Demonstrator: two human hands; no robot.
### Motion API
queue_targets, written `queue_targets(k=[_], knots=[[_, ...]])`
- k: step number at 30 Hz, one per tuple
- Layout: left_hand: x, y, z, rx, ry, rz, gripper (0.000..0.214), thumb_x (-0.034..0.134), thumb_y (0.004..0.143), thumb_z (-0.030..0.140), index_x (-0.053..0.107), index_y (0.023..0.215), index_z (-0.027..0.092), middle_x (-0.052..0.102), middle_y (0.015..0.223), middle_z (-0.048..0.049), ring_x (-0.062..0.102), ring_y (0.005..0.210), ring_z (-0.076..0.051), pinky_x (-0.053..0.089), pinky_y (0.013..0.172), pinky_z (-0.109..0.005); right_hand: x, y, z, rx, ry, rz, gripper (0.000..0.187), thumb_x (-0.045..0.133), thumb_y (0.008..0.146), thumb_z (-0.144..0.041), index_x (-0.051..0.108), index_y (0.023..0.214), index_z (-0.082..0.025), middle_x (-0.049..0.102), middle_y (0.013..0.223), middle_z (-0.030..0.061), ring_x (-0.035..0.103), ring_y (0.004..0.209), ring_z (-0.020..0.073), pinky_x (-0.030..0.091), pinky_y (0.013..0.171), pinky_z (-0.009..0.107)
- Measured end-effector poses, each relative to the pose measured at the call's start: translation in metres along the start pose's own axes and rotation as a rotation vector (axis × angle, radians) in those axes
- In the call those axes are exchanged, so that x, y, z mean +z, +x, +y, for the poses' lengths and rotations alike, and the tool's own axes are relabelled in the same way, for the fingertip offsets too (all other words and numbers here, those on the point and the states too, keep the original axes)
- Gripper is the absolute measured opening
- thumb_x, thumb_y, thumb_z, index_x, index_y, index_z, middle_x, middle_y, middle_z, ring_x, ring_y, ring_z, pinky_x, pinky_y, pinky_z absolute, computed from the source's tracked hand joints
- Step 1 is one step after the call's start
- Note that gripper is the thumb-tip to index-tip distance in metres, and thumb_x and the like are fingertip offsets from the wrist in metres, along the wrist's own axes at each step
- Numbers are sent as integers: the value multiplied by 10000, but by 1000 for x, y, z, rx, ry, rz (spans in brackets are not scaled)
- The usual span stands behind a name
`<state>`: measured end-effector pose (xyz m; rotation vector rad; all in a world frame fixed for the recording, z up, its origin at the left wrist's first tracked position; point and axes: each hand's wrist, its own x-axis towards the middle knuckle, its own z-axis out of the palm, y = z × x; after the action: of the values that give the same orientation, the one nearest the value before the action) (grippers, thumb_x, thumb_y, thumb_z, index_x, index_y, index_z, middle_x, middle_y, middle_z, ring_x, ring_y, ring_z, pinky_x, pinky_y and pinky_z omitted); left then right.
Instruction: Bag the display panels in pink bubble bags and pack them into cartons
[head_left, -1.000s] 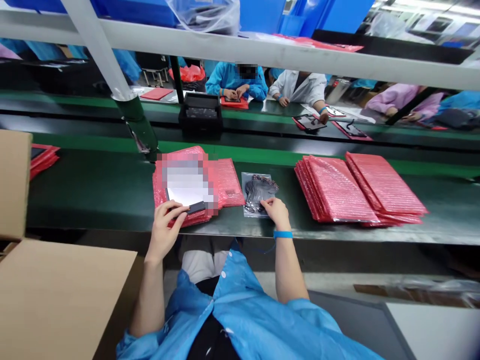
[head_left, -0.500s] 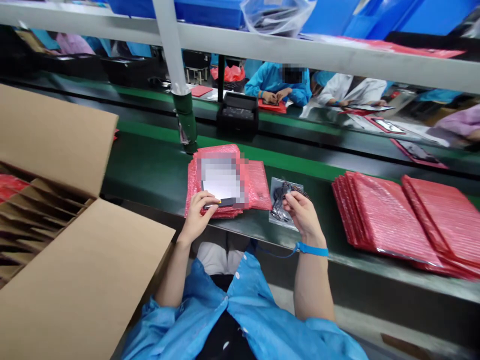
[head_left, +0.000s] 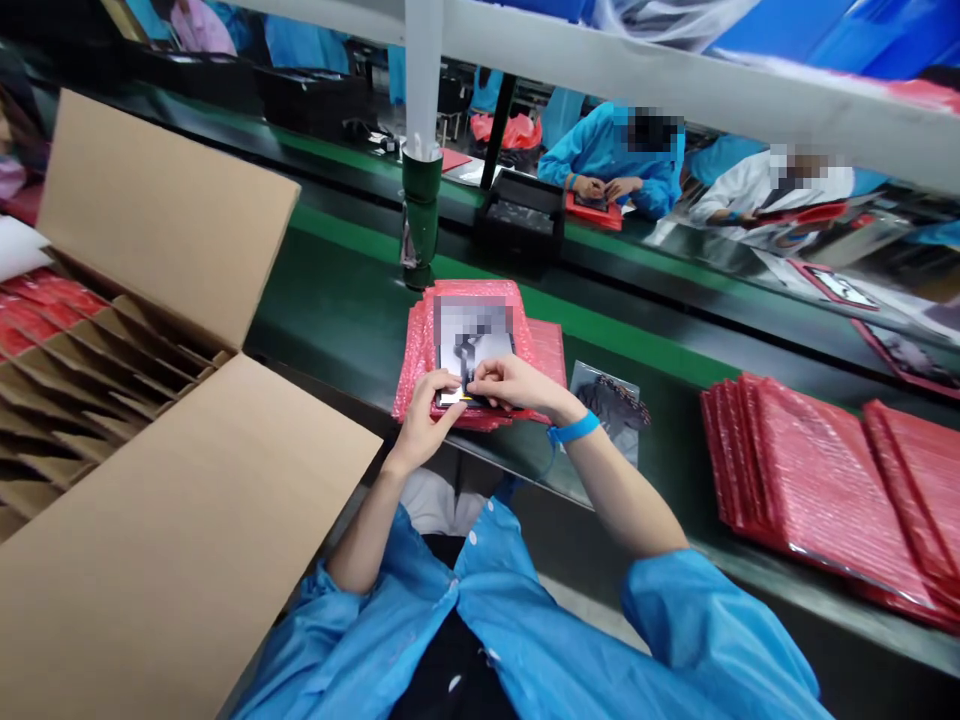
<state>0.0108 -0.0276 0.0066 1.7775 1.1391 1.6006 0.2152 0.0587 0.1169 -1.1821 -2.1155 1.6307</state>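
A flat dark-framed screen panel [head_left: 491,348] lies on a stack of red bubble-wrap bags [head_left: 415,362] at the bench's front edge. My left hand [head_left: 424,425] grips the panel's near left corner between thumb and fingers, close to a small yellow mark. Over the near edge of the panel, my right hand [head_left: 517,385] is closed in a pinch; what its fingertips hold, if anything, is too small to make out. A dark curved shape, perhaps a reflection, shows on the panel's surface. Beside my right wrist is a clear plastic bag [head_left: 634,440] with small dark parts on it.
An open cardboard box [head_left: 195,520] with dividers stands at the left. Stacks of red bubble-wrap bags [head_left: 817,470] lie at the right. A post [head_left: 422,200] rises behind the panel, near a black tray [head_left: 523,215]. Co-workers [head_left: 615,165] sit across the bench.
My right hand has moved left from the clear bag of dark parts to the near edge of the panel. My left hand stays at the panel's corner. The camera view has shifted.
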Motion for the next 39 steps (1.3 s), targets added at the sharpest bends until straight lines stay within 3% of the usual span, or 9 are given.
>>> queue_targets(k=[9, 39], knots=[[-1, 1, 5, 27, 39, 5, 221, 705, 1073, 342, 649, 1273, 268, 721, 1350, -97, 613, 1440, -283, 481, 1269, -541, 6, -2, -2, 15, -32, 57, 399, 811, 927, -557, 650, 868, -197, 639, 597, -29, 487, 425, 91, 321, 419, 226], [-4, 2, 10, 31, 99, -24, 277, 673, 1090, 372, 639, 1347, 276, 707, 1415, -112, 615, 1455, -285, 479, 1271, -533, 12, -4, -10, 11, -149, 77, 269, 752, 958, -429, 629, 864, -208, 619, 613, -39, 493, 477, 98, 326, 470, 246]])
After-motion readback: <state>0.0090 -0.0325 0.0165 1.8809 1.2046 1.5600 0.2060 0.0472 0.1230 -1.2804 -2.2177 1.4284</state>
